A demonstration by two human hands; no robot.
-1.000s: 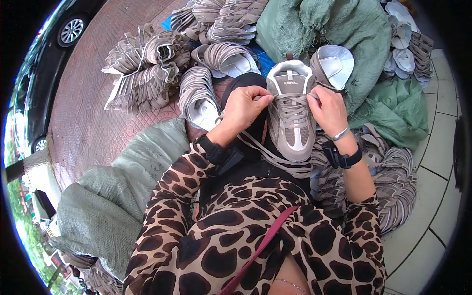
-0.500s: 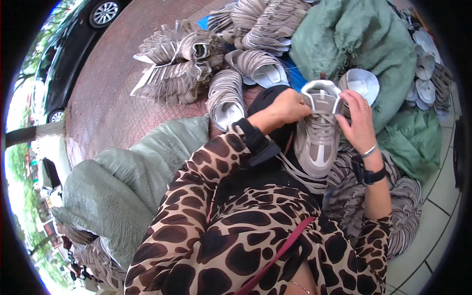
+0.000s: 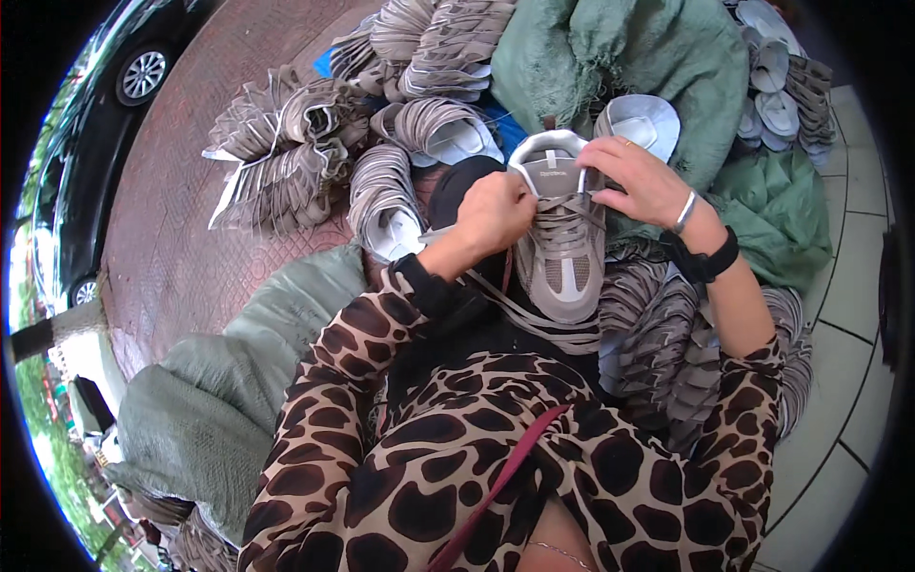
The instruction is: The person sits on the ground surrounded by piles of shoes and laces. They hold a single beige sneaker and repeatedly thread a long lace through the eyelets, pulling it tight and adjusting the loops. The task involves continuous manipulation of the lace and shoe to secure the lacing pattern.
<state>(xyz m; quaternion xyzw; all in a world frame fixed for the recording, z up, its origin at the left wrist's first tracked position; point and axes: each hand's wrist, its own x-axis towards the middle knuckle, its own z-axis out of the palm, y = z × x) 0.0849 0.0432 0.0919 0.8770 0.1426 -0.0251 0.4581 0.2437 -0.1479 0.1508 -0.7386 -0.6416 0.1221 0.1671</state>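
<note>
A beige-and-grey sneaker (image 3: 570,291) with a white-lined collar rests toe toward me over my dark-clad lap. Its flat shoelace (image 3: 560,221) crosses the upper part of the tongue. My left hand (image 3: 494,212) is closed in a pinch at the left eyelet edge, with a pale lace end showing beside its wrist. Across the collar's right side lies my right hand (image 3: 640,181), its thumb and fingers gripping the eyelet edge there. The fingertips of both hands are partly hidden. Loose laces (image 3: 543,329) hang below the toe, over my lap.
Bundles of stacked shoe uppers (image 3: 386,195) lie on the red paving ahead and left. More uppers (image 3: 658,334) are piled by my right side. Green woven sacks (image 3: 629,67) stand ahead, and another sack (image 3: 210,400) lies left. A black car (image 3: 124,124) is parked far left.
The whole view has shifted, so the surroundings sit further left. My left hand has drawn slightly leftward from the sneaker, and my right hand reaches further over its collar edge.
</note>
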